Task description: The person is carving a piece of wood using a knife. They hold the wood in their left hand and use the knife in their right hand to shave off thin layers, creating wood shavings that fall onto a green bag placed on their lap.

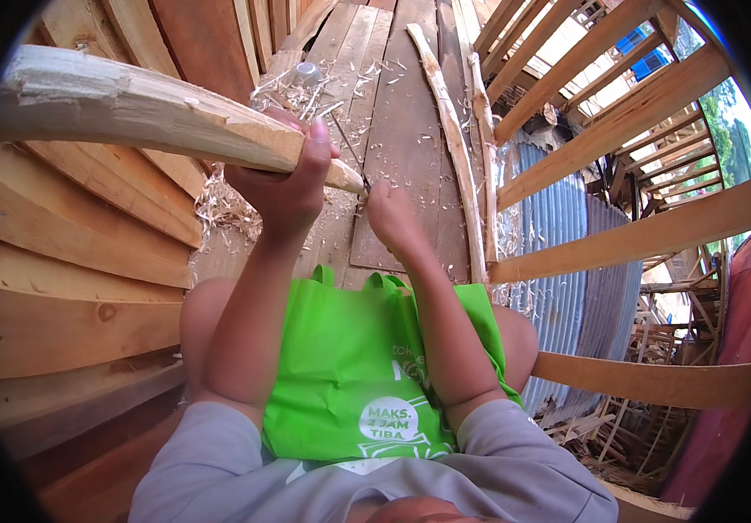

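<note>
A long pale wooden pole (149, 113) runs in from the upper left, and its near end is whittled down to a narrow tip. My left hand (288, 183) is wrapped round the pole just behind that tapered part, thumb on top. Closed in a fist beside the tip is my right hand (391, 213), gripping a knife. The knife's narrow blade (349, 144) slants up and to the left, close by the tip; its handle is hidden in my fingers. Across my lap lies a green cloth bag (341, 349) with white print.
Curled wood shavings (227, 209) litter the plank floor (402, 113). A small clear cup-like object (307, 74) sits among them. A board wall (71, 296) stands close on my left. Along the right are a peeled stick (449, 122), a slatted railing (619, 235) and corrugated metal sheets (558, 235).
</note>
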`<action>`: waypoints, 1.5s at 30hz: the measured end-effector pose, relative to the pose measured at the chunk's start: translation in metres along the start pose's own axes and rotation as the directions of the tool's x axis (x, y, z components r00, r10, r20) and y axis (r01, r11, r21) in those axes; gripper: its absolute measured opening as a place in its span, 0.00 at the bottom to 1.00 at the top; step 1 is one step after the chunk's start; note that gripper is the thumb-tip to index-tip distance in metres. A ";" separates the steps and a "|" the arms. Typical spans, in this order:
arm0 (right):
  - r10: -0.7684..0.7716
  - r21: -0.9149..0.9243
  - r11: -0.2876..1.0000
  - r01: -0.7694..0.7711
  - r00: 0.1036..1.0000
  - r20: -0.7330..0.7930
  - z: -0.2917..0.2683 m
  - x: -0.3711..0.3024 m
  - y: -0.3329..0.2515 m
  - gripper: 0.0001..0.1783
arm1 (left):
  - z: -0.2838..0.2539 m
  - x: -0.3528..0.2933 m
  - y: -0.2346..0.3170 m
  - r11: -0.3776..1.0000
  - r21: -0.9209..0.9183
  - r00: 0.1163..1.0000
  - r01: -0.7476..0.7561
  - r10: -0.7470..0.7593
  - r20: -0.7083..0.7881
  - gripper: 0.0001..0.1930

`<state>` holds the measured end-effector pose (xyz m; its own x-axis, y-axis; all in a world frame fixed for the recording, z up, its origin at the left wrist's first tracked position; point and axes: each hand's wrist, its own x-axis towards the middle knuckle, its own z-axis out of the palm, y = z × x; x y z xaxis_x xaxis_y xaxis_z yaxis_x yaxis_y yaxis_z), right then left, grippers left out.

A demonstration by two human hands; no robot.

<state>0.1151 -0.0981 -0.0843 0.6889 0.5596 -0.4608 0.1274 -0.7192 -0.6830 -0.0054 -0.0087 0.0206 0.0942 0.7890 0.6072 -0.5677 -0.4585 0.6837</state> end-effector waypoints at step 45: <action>-0.088 0.002 0.996 0.089 0.987 -0.137 0.004 0.029 0.037 0.32 | 0.005 -0.006 0.003 1.000 -0.028 1.000 -0.011 0.010 -0.014 0.07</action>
<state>0.1372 -0.1070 -0.1249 0.7662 0.5589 -0.3170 0.1865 -0.6655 -0.7227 -0.0033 -0.0172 0.0209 0.0770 0.7899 0.6084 -0.5915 -0.4550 0.6656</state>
